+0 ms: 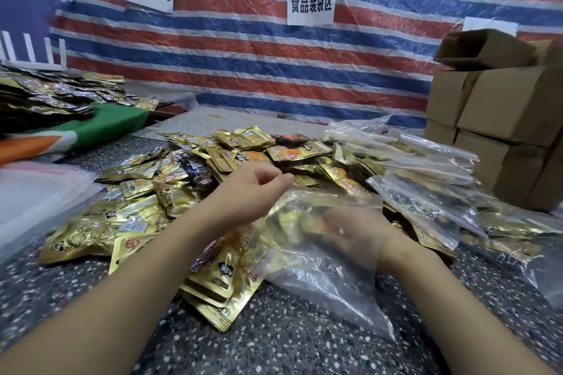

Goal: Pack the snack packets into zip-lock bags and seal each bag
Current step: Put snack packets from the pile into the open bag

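My left hand (256, 189) sits at the centre of the frame, fingers curled, pinching the top edge of a clear zip-lock bag (320, 256) that spreads toward the lower right. My right hand (353, 228) is inside or behind that bag, seen blurred through the plastic; it seems relaxed, but I cannot tell whether it grips anything. A few gold shapes show through the plastic near it, too smeared for me to say whether they lie in the bag or under it.

The loose snack packets (189, 173) lie in a broad gold heap across the middle of the speckled worktop (274, 341), from the left of the frame up to just behind my left hand. Several more packets (219, 289) are stacked between my forearms, touching the lower edge of the bag.

To the right of the frame, filled bags (426, 192) lie overlapping one another, with gold and dark packets inside. Behind them, at the right edge, brown cardboard boxes (502, 119) stand stacked, the top one tilted with its flap open.

At the left edge lies a pile of flat clear bags (36, 195) with a red strip. Above it, in the upper left, a green and orange cloth (112, 125) carries another heap of dark and gold packets (54, 94).

A red, white and blue striped tarp (274, 49) hangs across the back, with two white paper signs (313, 3) fixed to it.
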`<state>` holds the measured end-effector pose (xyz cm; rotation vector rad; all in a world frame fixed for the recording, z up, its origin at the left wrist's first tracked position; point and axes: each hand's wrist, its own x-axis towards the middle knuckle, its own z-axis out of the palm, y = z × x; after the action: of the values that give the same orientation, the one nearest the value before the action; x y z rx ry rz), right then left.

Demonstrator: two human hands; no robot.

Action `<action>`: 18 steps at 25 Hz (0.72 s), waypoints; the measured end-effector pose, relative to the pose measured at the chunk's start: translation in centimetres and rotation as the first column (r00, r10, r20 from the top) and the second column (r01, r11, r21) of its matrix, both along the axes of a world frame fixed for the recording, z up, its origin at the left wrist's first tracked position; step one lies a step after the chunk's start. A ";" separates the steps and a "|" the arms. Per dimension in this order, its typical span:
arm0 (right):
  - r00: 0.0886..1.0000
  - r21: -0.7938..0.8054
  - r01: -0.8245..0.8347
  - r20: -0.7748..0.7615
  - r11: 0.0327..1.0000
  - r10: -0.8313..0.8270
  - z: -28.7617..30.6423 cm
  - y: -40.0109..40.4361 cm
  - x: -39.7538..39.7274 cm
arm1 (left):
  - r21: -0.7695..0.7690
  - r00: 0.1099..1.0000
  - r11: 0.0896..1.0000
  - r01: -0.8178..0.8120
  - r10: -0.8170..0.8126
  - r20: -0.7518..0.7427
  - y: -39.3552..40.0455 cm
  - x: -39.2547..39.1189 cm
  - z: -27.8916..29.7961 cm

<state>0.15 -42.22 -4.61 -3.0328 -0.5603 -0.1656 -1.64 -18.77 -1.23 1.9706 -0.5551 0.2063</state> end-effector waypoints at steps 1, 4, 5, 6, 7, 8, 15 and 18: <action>1.000 0.055 -0.002 0.008 0.999 0.001 -0.1 -0.2 -0.1 | 0.018 1.000 1.000 -0.006 0.006 0.000 0.0 0.0 0.0; 0.996 0.171 0.040 0.072 0.984 -0.053 0.1 -0.5 -0.4 | 0.045 1.000 0.999 -0.014 0.014 -0.014 -0.2 0.0 -0.1; 0.994 0.162 0.068 0.073 0.984 -0.081 0.2 -0.5 -0.3 | 0.056 1.000 0.998 -0.014 0.015 -0.020 -0.2 0.0 0.0; 0.992 0.129 0.095 0.064 0.987 -0.104 0.3 -0.4 -0.3 | 0.067 1.000 0.998 -0.015 0.017 -0.024 -0.3 0.0 0.0; 0.991 0.082 0.113 0.057 0.990 -0.118 0.4 -0.3 -0.3 | 0.077 1.000 0.997 -0.018 0.020 -0.024 -0.3 -0.1 0.0; 0.991 0.036 0.120 0.050 0.992 -0.122 0.4 -0.1 -0.4 | 0.084 0.999 0.996 -0.019 0.022 -0.024 -0.3 -0.1 -0.1; 0.997 -0.021 0.071 0.034 0.997 -0.070 -0.3 0.1 -0.6 | 0.117 0.998 0.993 0.003 0.004 -0.055 -0.3 -0.1 -0.3; 0.989 0.027 0.132 -0.070 0.991 -0.130 0.0 0.0 -0.8 | 0.118 0.998 0.993 0.008 0.000 -0.063 -0.3 -0.1 -0.5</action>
<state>-0.68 -42.25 -4.64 -3.0309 -0.3506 -0.0751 -1.71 -19.05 -1.73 2.0831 -0.5411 0.1104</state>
